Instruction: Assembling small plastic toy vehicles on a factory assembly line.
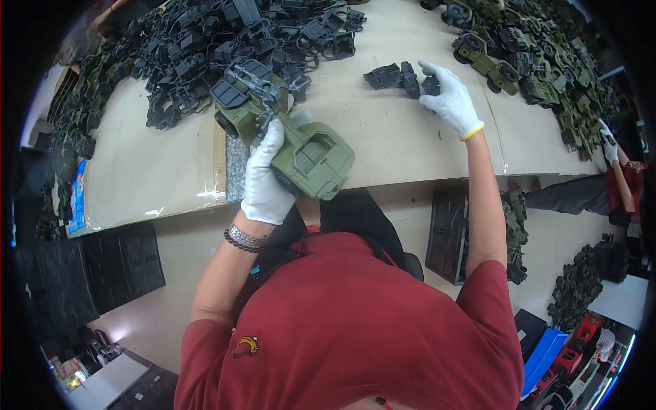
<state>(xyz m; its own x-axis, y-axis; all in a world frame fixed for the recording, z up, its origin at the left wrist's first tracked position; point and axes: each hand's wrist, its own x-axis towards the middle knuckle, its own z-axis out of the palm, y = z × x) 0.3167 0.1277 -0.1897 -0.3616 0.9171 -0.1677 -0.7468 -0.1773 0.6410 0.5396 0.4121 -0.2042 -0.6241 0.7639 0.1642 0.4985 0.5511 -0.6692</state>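
Observation:
An olive-green toy military vehicle (318,157) with a dark gun-like piece (256,82) mounted on its far end is tilted above the table's front edge. My left hand (265,181), in a white glove, is closed around its middle. Further right, my gloved right hand (451,102) reaches over the table with thumb and forefinger apart. A small dark plastic part (430,85) shows between those fingers; whether they touch it I cannot tell. Just left of it lie more dark plastic parts (393,76).
A large heap of dark grey plastic parts (184,61) covers the table's far left. Many green toy vehicles (488,65) crowd the right side. Another person's gloved hand (608,143) is at the right edge. Dark crates (447,236) stand below the table (383,150).

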